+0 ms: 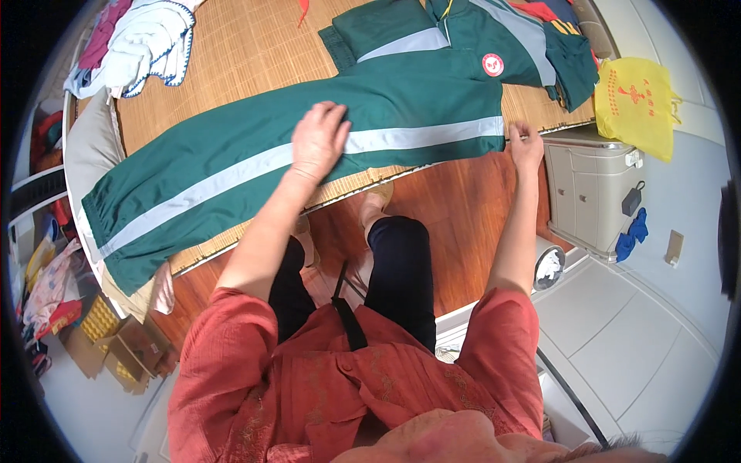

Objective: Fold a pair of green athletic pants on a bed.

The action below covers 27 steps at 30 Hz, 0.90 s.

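Observation:
Green trousers [231,156] with a pale side stripe lie lengthwise, legs together, along the near edge of a bed covered by a bamboo mat [249,52]. My left hand [321,139] presses flat on the stripe near the middle of the trousers. At their right end, my right hand [525,142] has its fingers curled just beside the edge; whether they pinch the cloth cannot be told. Behind the trousers lies a green and grey jacket [509,35] with a round red and white badge [492,65].
A yellow plastic bag [634,107] rests by a beige bedside cabinet [590,191] on the right. White towelling cloth [150,40] is heaped at the back left, above a grey pillow [95,139]. A cardboard box [136,347] and shelves of clothes stand left. A waste bin [549,266] is below the cabinet.

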{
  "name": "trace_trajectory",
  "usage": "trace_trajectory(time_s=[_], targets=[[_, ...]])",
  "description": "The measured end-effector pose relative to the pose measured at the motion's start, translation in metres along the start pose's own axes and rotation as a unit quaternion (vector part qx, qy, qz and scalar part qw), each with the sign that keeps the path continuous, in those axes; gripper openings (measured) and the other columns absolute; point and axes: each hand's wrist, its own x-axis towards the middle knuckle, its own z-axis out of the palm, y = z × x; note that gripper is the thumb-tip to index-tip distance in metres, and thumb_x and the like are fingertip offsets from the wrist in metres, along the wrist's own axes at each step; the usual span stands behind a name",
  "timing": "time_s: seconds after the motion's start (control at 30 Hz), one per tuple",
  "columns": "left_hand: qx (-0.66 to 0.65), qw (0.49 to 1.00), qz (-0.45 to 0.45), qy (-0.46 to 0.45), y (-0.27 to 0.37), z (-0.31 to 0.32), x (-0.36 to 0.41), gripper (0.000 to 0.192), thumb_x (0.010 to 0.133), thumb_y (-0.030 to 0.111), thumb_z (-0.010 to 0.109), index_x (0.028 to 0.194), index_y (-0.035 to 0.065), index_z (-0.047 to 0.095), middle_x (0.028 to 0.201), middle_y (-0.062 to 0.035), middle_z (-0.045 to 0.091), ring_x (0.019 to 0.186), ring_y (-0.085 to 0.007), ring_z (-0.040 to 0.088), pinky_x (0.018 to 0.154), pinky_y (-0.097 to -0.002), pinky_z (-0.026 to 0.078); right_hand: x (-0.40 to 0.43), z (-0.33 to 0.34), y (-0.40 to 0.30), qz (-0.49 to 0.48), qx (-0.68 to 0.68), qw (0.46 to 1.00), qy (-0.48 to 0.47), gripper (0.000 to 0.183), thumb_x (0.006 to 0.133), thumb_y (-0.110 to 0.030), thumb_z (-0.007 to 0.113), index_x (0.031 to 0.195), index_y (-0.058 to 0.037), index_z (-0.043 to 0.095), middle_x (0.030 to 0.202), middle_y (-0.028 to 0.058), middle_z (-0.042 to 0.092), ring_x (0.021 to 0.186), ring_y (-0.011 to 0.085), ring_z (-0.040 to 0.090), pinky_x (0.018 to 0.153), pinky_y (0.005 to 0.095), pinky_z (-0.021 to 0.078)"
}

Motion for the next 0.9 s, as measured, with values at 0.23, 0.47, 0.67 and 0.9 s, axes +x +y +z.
trace_trajectory(time_s=[0.23,0.47,0.67,0.9], targets=[[0.140,0.985,-0.071,-0.073,-0.069,-0.032,-0.005,0.041,0.079,0.022,0.070,0.116,0.0069,0.061,0.119,-0.0107,0.057,0.103,-0.0299,0.058,0.085,-0.0400,0.051,0.031,0.035,-0.081,-0.198,-0.093,0.976,0.013,0.067,0.078,-0.013,0.072,0.137,-0.0074,0.042,0.126,0.0200,0.053,0.111,0.0380,0.056,0.095,0.0410,0.0455],[0.181,0.977,-0.063,-0.092,-0.069,-0.013,-0.018,0.041,0.082,0.022,0.064,0.119,0.0055,0.057,0.126,-0.0132,0.055,0.102,-0.0317,0.057,0.083,-0.0434,0.050,0.082,0.047,0.032,-0.060,0.176,0.981,-0.052,0.037,0.088,-0.013,0.064,0.121,0.0012,0.055,0.083,0.0023,0.062,0.064,0.0087,0.056,0.056,0.0246,0.0474],[0.168,0.977,-0.061,-0.114,-0.087,-0.025,-0.020,0.020,0.080,0.012,0.054,0.097,0.0062,0.063,0.114,-0.0081,0.060,0.096,-0.0260,0.057,0.079,-0.0401,0.051,0.063,0.047,0.001,-0.023,0.158,0.987,-0.027,0.016,0.093,-0.011,0.060,0.102,0.0018,0.062,0.075,0.0030,0.061,0.052,0.0086,0.055,0.046,0.0238,0.0441],[0.146,0.973,-0.176,-0.042,-0.086,-0.031,0.006,0.033,0.084,0.008,0.050,0.116,0.0046,0.055,0.122,-0.0164,0.055,0.095,-0.0311,0.063,0.078,-0.0422,0.054,0.052,0.022,-0.022,0.157,0.396,0.905,-0.003,0.013,0.095,-0.014,0.057,0.101,-0.0020,0.055,0.074,0.0077,0.062,0.056,0.0137,0.060,0.043,0.0247,0.0433]])
